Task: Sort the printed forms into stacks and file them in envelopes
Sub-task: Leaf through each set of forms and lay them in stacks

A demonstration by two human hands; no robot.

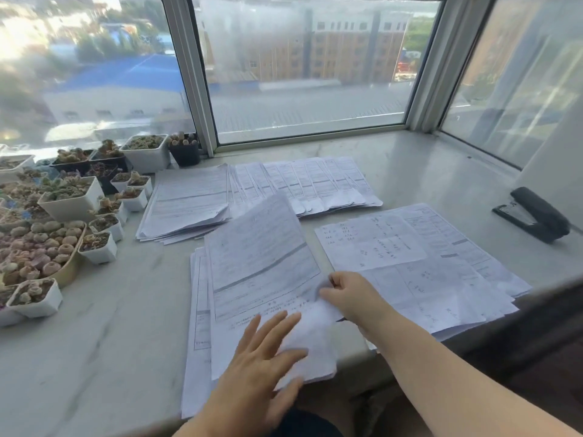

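Several stacks of printed forms lie on a pale marble windowsill. The nearest stack is in front of me. My left hand lies flat on its lower part with fingers spread. My right hand pinches the corner of a lifted form, which tilts up off that stack. A second stack spreads to the right, partly under my right forearm. A thick stack sits at the back left, and a fanned row of forms lies behind. No envelope is visible.
Many small pots of succulents crowd the left side of the sill. A black stapler sits at the right. Window frames close off the back, and the sill's front edge runs below the stacks.
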